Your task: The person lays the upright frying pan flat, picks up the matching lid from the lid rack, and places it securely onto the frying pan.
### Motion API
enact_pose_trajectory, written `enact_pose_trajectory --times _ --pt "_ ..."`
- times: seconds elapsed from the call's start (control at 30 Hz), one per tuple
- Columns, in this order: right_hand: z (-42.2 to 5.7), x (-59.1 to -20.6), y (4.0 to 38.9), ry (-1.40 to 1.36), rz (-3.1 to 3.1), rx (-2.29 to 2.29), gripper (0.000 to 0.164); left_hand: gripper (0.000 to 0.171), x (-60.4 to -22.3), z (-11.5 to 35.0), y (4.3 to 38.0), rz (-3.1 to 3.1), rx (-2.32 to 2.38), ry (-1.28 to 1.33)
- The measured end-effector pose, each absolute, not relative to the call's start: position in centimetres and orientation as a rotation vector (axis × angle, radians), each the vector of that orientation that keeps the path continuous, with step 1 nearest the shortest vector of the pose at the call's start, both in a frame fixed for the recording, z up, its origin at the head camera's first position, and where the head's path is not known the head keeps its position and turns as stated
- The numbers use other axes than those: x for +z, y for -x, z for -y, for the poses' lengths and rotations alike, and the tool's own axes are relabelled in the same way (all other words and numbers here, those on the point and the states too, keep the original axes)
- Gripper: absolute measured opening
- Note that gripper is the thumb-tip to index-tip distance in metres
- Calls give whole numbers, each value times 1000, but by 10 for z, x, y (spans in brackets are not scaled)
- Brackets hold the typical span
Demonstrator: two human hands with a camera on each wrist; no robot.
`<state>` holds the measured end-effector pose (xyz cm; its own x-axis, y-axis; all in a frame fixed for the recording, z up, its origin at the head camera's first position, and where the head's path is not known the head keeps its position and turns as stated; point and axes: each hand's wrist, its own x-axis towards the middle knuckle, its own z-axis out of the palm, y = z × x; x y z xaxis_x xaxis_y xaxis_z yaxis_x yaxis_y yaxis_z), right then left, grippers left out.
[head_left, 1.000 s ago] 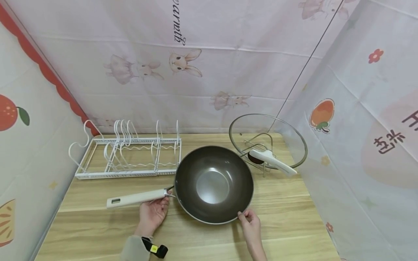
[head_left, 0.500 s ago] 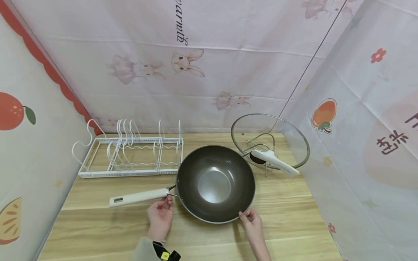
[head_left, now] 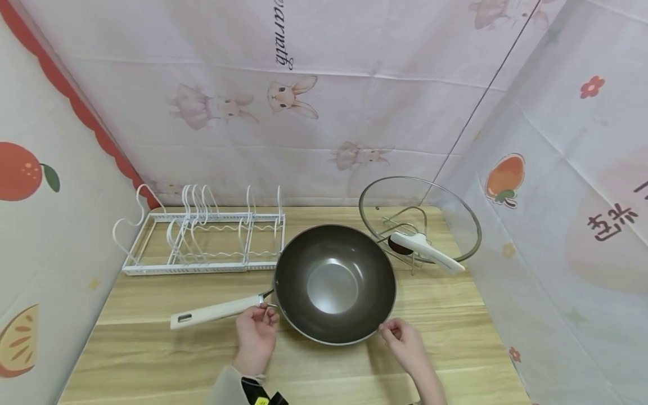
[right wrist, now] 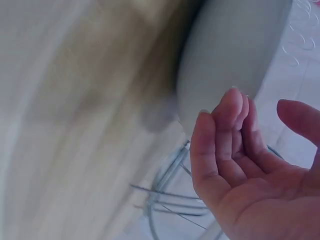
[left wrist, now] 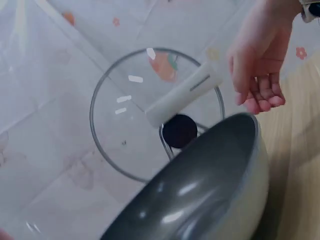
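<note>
A dark-lined wok with a cream long handle sits on the wooden table, its handle pointing left. Palm up, my left hand has relaxed fingers right at the metal joint where handle meets bowl. At the wok's lower right rim is my right hand. The right wrist view shows its fingers loosely bent beside the pale outer wall, the thumb standing apart from them. In the left wrist view the right hand hangs just past the wok's rim.
Behind the wok to the left stands a white wire dish rack. A glass lid with a white handle leans on a wire stand at the back right. Patterned cloth walls enclose the table.
My right hand has shifted slightly right, its thumb coming off the wok's rim. The left hand has slid right along the handle joint, and the handle's end has dipped slightly.
</note>
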<state>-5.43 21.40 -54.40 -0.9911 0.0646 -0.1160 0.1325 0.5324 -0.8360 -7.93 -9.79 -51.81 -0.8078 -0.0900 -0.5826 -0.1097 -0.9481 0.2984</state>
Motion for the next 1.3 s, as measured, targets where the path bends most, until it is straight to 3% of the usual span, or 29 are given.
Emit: enact_pose_trajectory --times 0.37,0.73,0.97,1.3 --pt "-238 -502 74 -46 -3131 -1487 3 18 -496 63 93 -873 2924 948" --pt "-261 -487 105 489 -3656 -1454 12 24 -473 23 118 -1093 3015 865" --pt "-275 -480 122 624 -3715 -1483 12 27 -455 -2 141 -1237 3123 784" --pt "-291 -482 143 717 -3806 -1413 17 28 -452 -35 173 -2065 2879 220"
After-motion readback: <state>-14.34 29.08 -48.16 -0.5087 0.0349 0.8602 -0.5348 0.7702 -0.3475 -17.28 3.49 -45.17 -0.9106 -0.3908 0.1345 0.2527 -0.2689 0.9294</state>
